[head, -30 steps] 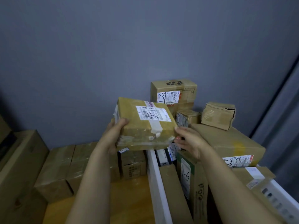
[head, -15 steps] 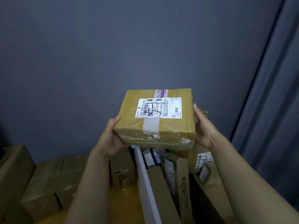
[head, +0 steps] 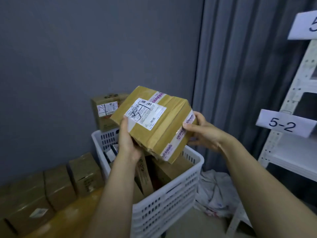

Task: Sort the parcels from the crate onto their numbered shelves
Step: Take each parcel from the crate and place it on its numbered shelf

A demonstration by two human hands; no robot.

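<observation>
A taped cardboard parcel (head: 163, 134) with a white shipping label is held tilted at the centre of the frame, above the white perforated crate (head: 171, 194). It is gripped at its lower left corner by the left hand (head: 128, 143) and at its right end by the right hand (head: 205, 134), with fingers curled onto the tape. More boxes (head: 171, 169) are seen inside the crate. At the right edge, a shelf tag (head: 283, 125) marked "5-2" is fixed to a white rack (head: 289, 152).

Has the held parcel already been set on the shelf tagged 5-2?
No, the left hand and right hand hold the parcel above the white crate, apart from the 5-2 shelf.
</observation>
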